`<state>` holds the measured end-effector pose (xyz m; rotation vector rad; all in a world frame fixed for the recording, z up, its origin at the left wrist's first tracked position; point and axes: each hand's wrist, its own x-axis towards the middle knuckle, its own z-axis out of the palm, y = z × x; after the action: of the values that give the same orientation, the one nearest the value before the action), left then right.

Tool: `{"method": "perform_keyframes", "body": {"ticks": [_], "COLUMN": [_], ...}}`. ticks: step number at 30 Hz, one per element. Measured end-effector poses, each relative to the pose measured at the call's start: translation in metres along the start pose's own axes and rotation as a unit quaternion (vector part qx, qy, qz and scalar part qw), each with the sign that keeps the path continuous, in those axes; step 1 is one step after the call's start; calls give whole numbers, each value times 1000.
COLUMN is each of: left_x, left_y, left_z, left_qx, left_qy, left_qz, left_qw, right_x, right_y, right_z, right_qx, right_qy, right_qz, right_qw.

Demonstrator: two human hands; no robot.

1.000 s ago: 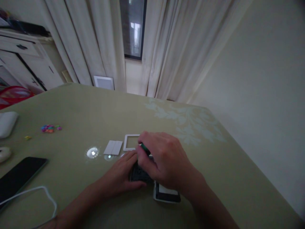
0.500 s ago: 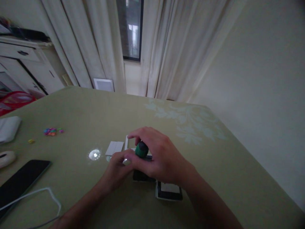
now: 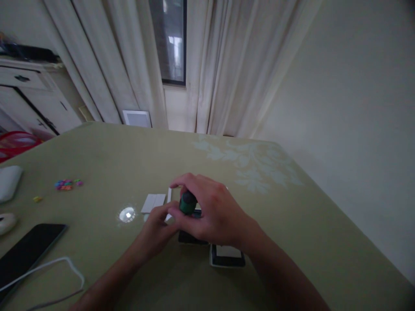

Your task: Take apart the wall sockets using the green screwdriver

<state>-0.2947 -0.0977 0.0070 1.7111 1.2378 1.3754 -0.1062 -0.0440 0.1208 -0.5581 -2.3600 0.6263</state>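
Note:
My right hand (image 3: 215,211) is closed around an upright screwdriver (image 3: 188,203) with a green handle and a black end cap; its shaft and tip are hidden. Close against it, my left hand (image 3: 158,226) has thumb and fingers pinched together low down, and what they grip is hidden. Under both hands lies a black flat piece (image 3: 193,238), mostly covered. A black part with a white rim and a pale panel (image 3: 227,256) sits by my right wrist. A white frame (image 3: 169,195) shows partly behind the hands, beside a flat white piece (image 3: 153,203).
On the left of the table (image 3: 129,160) lie a phone (image 3: 29,244), a white cable (image 3: 69,263), a white case (image 3: 9,183) and a rounded white object (image 3: 7,223). Several small coloured pieces (image 3: 67,185) and a yellow one (image 3: 37,199) lie farther back. A wall (image 3: 356,129) borders the right.
The view has shifted slightly, moving everything a little to the left. Both hands keep nearly the same pose around the screwdriver, whose handle leans slightly differently.

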Motion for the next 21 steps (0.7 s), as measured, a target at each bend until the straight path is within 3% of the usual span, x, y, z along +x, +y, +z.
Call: {"method": "perform_keyframes", "body": {"ticks": [8,13,18,21], "left_x": [1,2,3,3], "left_y": [1,-2,-1,-1], "left_z": [-2,-6,-5,-5], "left_qx": [10,-11,8,-5], "left_qy": [6,-37,4,-31], "left_qz": [-13,-3,-16,-14], "left_qw": [1000,999,1000,999], "right_x": [-1,-2,-2,-2], "right_y": [0,-1,-2,-1], "right_z": [1,0,-1,0], "right_qx": [4,-1,7,1], "right_qy": [-7,-3,-8,-5], "right_qz": [12,15,18,16], "right_qw": [1000,1000,1000,1000]}}
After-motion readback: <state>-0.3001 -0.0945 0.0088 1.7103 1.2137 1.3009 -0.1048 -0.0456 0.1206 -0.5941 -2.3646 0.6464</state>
